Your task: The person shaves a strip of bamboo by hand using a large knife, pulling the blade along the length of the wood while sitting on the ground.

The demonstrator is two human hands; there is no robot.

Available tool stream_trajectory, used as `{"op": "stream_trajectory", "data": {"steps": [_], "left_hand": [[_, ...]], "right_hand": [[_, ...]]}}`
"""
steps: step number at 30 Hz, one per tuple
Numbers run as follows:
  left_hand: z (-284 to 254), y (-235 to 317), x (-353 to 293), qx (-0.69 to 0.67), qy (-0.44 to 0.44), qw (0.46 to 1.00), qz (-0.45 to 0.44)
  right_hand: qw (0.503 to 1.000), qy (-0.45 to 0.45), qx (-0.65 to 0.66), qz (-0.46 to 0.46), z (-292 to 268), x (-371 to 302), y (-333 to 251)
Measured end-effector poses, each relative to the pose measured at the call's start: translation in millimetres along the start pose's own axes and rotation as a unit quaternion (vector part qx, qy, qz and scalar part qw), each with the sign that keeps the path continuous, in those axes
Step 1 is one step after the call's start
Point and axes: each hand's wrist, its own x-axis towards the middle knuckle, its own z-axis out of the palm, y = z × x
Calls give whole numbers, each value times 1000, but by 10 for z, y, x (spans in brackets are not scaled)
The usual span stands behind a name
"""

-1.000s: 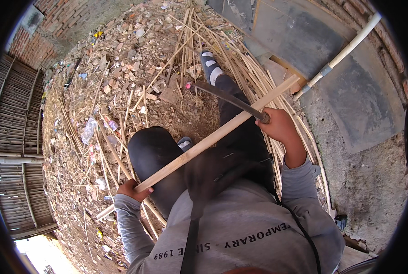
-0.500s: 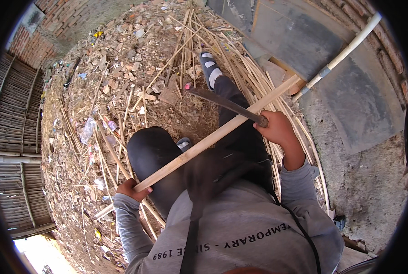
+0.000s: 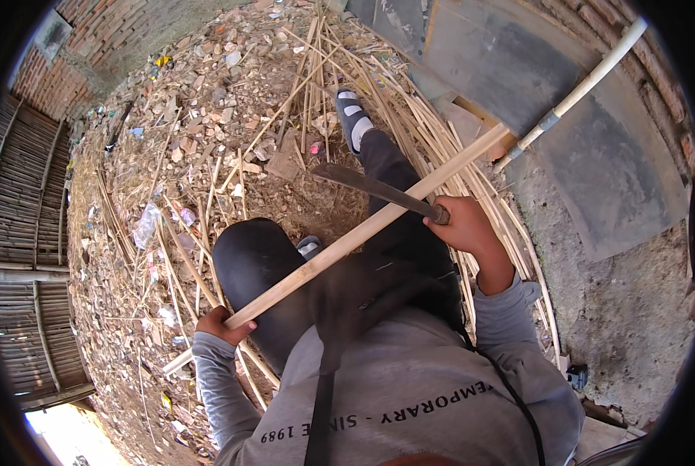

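A long pale bamboo slat [image 3: 328,260] lies slantwise across my thighs, its near end at lower left and its far end at upper right. My left hand [image 3: 224,325] is closed around the slat close to its lower end. In my right hand [image 3: 472,221] is the handle of a machete [image 3: 374,186], a dark curved blade pointing left. The blade crosses over the slat and seems to rest on it, though I cannot tell how firmly they touch.
Many split bamboo strips [image 3: 409,109] lie beyond my outstretched leg and along my right side. More strips [image 3: 178,272] are scattered at left on rubble-strewn ground [image 3: 200,101]. A pale pipe [image 3: 580,93] and dark panels [image 3: 503,66] stand by the right wall. A bamboo fence [image 3: 17,182] is at far left.
The machete has shifted slightly down and left along the slat, with its blade tilted a little differently. My left hand keeps its grip almost in place.
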Motion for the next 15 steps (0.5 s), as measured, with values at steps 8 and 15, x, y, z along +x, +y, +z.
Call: {"op": "stream_trajectory", "data": {"steps": [8,15], "left_hand": [[11,19,-40,1,24,1000,5],[56,-37,16,-3,10,1000,4]], "right_hand": [[991,121,30,58,-65,161,466],[981,171,68,66,-1,47,498]]}}
